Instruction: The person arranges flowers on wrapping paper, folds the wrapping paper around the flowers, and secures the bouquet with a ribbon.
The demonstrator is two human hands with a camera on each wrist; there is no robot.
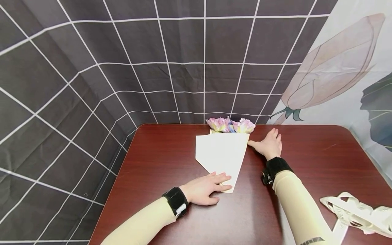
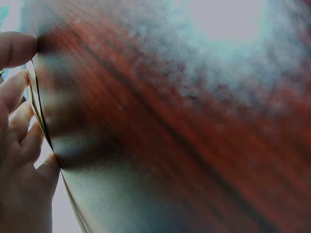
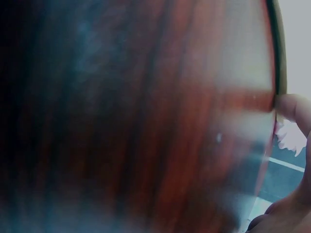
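Observation:
A white sheet of wrapping paper, folded to a narrow lower tip, lies on the table. Pink and pale yellow flowers stick out past its far edge; their stems are hidden. My left hand rests with extended fingers on the paper's lower tip. At the upper right edge of the paper, the thumb of my right hand touches the side, while the other fingers spread away from it. The right wrist view shows that thumb against the paper's edge, with a pink petal beyond.
A loose heap of white printed ribbon lies at the right of the reddish-brown table. Dark cloth with a white grid hangs behind and to the left. A pale flower-printed cloth hangs at the right.

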